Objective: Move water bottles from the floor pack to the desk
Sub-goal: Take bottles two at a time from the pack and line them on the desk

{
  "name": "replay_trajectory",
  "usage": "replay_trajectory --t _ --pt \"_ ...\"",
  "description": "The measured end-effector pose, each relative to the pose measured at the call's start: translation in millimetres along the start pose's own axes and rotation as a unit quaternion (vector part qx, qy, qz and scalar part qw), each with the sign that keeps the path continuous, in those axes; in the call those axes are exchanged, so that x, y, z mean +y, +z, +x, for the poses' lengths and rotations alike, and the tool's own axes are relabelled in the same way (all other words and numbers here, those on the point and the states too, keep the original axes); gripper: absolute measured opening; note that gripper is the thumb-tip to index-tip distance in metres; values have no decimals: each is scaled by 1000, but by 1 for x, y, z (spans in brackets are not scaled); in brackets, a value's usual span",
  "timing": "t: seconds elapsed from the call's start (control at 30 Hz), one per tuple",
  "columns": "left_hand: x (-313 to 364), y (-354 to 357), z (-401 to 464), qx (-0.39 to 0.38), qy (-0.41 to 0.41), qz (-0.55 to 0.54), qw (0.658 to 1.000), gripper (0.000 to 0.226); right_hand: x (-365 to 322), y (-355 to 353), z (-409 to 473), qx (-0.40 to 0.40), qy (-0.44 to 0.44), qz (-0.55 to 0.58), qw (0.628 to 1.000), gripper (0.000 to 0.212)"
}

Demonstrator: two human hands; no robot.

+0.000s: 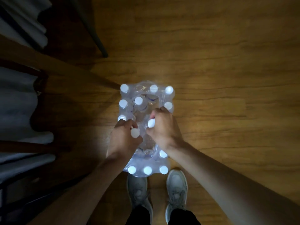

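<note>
Seen from above: a shrink-wrapped pack [146,129] of water bottles stands on the wooden floor [227,78], its plastic torn open across the middle. The left hand [124,140] has its fingers [125,125] curled round the neck of one bottle [135,133], whose white cap shows just beside the knuckles. The right hand [162,127] has its fingers [158,113] wrapped round a second bottle [151,123], cap between thumb and forefinger. Both bottles are upright inside the pack's open middle, close together.

Around the fingers, capped bottles ring the opening: a row of three [147,170] below the wrists, one [162,153] under the right wrist, two [123,103] beyond the left fingers, one [138,100] ahead between the hands, and three [153,88] along the far edge. Loose wrap lies crumpled between the two hands and against both grasped bottles.

Below the pack stand two grey shoes [176,192], toes nearly touching its near edge. A dark slanted furniture leg [95,38] rises beyond the left fingers, well apart. Pale folded fabric [17,103] hangs along the left side in shadow. Light falls brightest on the pack; the floor dims toward the edges.
</note>
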State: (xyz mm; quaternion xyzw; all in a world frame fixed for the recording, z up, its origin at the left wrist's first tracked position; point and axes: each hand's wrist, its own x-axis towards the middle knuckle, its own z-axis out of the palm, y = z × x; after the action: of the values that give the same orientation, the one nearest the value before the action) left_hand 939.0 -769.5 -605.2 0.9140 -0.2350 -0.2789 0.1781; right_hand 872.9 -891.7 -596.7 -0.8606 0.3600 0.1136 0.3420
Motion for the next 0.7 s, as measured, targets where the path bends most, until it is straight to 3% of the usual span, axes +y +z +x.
replay_trajectory --t 0.23,0.7 --pt "58 -89 -83 14 -24 -3 1000 30 -42 -91 -85 -25 -8 15 1000 21" --pt "179 -260 -260 15 -31 -43 998 29 -112 -269 -266 13 -36 29 999 19"
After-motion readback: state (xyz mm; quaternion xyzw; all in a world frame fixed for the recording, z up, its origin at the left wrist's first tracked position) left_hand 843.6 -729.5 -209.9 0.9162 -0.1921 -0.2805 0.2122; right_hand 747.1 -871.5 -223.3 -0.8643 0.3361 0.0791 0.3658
